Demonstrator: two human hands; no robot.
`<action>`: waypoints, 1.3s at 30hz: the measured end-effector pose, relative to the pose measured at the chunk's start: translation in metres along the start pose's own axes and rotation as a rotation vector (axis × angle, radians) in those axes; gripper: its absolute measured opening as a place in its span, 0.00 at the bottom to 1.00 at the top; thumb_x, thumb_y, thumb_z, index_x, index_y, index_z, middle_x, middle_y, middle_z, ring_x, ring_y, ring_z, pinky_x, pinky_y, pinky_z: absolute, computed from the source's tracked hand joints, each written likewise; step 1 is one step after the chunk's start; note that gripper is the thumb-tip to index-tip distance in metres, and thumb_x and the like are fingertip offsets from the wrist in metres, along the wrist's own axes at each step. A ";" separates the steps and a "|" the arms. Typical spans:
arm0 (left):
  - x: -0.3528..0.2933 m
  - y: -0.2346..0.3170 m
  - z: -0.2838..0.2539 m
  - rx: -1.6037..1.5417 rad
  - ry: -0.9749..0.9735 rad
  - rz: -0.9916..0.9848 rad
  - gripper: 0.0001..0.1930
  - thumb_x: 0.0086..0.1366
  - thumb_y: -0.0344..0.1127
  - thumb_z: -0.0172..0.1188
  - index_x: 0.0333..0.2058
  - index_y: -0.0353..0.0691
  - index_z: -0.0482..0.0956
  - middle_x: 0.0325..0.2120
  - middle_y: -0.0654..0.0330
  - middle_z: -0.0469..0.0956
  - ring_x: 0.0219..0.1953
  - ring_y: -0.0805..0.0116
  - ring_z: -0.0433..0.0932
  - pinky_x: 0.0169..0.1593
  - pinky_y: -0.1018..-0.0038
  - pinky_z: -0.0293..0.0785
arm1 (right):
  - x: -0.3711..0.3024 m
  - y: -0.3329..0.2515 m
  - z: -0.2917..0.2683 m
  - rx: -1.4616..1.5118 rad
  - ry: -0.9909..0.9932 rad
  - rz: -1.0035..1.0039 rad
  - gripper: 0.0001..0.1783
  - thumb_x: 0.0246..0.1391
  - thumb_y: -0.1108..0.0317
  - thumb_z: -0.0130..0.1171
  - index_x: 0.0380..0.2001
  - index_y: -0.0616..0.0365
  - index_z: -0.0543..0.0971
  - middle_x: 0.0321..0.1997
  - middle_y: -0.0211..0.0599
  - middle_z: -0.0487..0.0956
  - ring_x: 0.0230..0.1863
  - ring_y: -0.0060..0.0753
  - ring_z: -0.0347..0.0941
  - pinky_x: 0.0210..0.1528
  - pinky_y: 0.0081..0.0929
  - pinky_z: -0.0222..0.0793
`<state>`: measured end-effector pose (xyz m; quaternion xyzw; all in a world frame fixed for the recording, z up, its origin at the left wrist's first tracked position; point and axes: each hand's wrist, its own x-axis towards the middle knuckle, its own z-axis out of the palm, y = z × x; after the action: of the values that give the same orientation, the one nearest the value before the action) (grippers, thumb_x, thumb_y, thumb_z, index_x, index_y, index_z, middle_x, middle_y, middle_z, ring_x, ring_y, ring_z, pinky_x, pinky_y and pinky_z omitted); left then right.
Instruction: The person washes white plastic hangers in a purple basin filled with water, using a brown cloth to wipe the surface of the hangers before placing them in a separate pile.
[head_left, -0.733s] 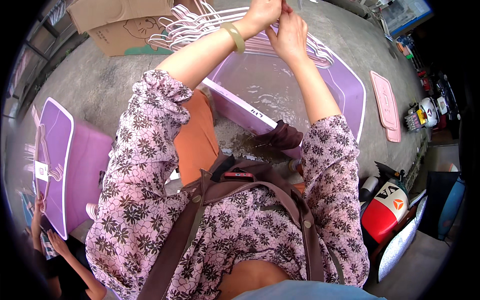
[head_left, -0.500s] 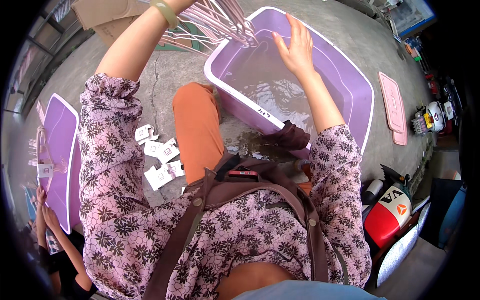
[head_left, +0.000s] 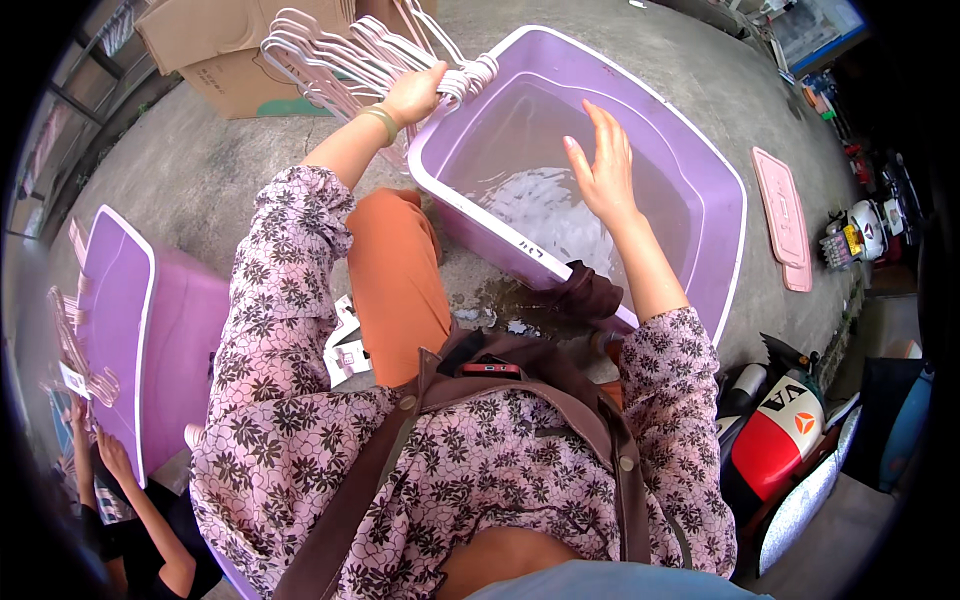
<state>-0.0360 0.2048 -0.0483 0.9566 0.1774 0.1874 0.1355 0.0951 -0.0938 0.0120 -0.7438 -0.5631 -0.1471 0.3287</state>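
My left hand (head_left: 415, 95) is closed round a bundle of pale pink clothes hangers (head_left: 330, 62) at the near-left rim of a purple tub (head_left: 722, 200). The hangers' gathered ends poke past my fingers over the rim, and their frames fan out to the left. Cloudy water (head_left: 530, 200) lies in the tub, with bright ripples near its middle. Above it my right hand (head_left: 607, 175) hovers open, fingers stretched and thumb apart, holding nothing. A dark brown cloth (head_left: 580, 292) hangs over the tub's near rim, below my right forearm.
Cardboard boxes (head_left: 225, 70) stand behind the hangers. White paper tags (head_left: 347, 358) lie beside my orange-trousered knee. At left, a co-worker's hands (head_left: 112, 455) are near more hangers (head_left: 75, 350) by a second purple tub (head_left: 180, 340). A pink lid (head_left: 783, 215) and a red-and-white motorbike (head_left: 775, 440) are at right.
My left hand has come down and right with the hangers, whose gathered ends now lie at the tub's rim. My right hand has dropped slightly, still open. The ripples have shifted.
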 end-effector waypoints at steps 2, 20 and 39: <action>0.003 -0.001 0.022 -0.069 0.086 -0.056 0.17 0.49 0.28 0.51 0.40 0.37 0.63 0.27 0.40 0.74 0.34 0.41 0.73 0.39 0.53 0.66 | -0.012 0.004 -0.006 -0.010 -0.010 0.028 0.29 0.52 0.58 0.53 0.57 0.54 0.61 0.55 0.45 0.63 0.58 0.45 0.57 0.59 0.42 0.49; 0.002 -0.014 0.067 -0.422 -0.064 -0.024 0.48 0.42 0.39 0.65 0.60 0.39 0.46 0.56 0.42 0.54 0.58 0.47 0.57 0.61 0.66 0.54 | -0.054 0.020 0.013 0.074 -0.058 0.152 0.28 0.53 0.60 0.53 0.56 0.55 0.61 0.54 0.47 0.64 0.57 0.46 0.59 0.58 0.40 0.52; -0.058 0.221 0.053 -0.060 -0.341 0.314 0.30 0.56 0.41 0.55 0.57 0.46 0.58 0.54 0.43 0.59 0.61 0.41 0.49 0.61 0.49 0.44 | -0.160 0.238 -0.001 -0.101 -0.852 0.892 0.31 0.48 0.53 0.56 0.52 0.59 0.67 0.50 0.51 0.72 0.52 0.44 0.68 0.54 0.31 0.61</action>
<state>-0.0014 -0.0270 -0.0418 0.9858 -0.0045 0.0472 0.1609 0.2661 -0.2484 -0.1581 -0.9156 -0.2721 0.2879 0.0691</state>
